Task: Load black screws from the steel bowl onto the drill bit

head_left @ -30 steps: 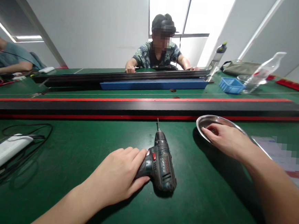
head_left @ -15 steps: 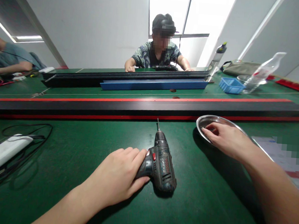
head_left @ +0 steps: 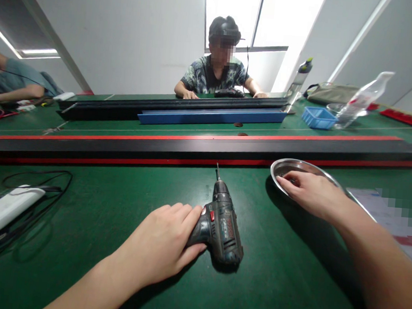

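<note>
My left hand (head_left: 170, 242) is wrapped round the handle of a dark cordless drill (head_left: 224, 232), which lies on its side on the green table (head_left: 111, 275). The drill's thin bit points at a long black bar with red edges (head_left: 192, 148) lying across the table. On the right, my right hand (head_left: 306, 188) reaches into a round metal bowl (head_left: 287, 163), its fingers bent together among small dark pieces. What those fingertips hold, if anything, is too small to tell.
A white power strip (head_left: 9, 210) with black cables lies at left. Behind the bar are a blue profile (head_left: 212, 117), black profiles (head_left: 124, 107), a blue basket (head_left: 319, 118) and a plastic bottle (head_left: 363, 100). A person sits opposite, another at far left.
The hand of the person opposite has moved slightly to the right, and that person's head has shifted a little left. My hands and the drill look almost unmoved.
</note>
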`<state>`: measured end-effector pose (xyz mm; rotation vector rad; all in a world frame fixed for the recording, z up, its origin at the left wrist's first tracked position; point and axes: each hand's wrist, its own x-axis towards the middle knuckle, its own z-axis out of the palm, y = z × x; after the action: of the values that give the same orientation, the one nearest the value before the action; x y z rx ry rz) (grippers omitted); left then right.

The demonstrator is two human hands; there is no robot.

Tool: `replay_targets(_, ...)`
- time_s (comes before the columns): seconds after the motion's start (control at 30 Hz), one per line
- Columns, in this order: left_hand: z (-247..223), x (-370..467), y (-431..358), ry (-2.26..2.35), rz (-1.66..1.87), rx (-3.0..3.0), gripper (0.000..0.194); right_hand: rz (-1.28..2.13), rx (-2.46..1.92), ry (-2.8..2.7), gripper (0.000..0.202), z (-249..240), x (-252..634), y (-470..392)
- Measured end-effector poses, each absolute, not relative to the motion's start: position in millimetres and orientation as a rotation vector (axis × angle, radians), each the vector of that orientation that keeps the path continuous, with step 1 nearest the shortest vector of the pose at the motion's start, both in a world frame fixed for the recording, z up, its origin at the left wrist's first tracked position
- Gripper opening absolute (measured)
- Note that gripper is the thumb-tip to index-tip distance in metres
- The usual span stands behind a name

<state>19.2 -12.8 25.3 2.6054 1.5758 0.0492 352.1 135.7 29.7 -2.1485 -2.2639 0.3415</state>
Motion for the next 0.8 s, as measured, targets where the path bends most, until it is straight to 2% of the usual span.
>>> replay_targets(0.57, 25, 18, -14, 1.586, 0.046, 2.615, 0.051, 0.603, -1.904, -2.038, 0.034, 14, 372, 144)
replay_targets(0.8, 25, 18, -14, 1.582, 0.046, 2.622, 0.051, 0.486, -1.972, -1.981, 0.028, 18, 368, 144)
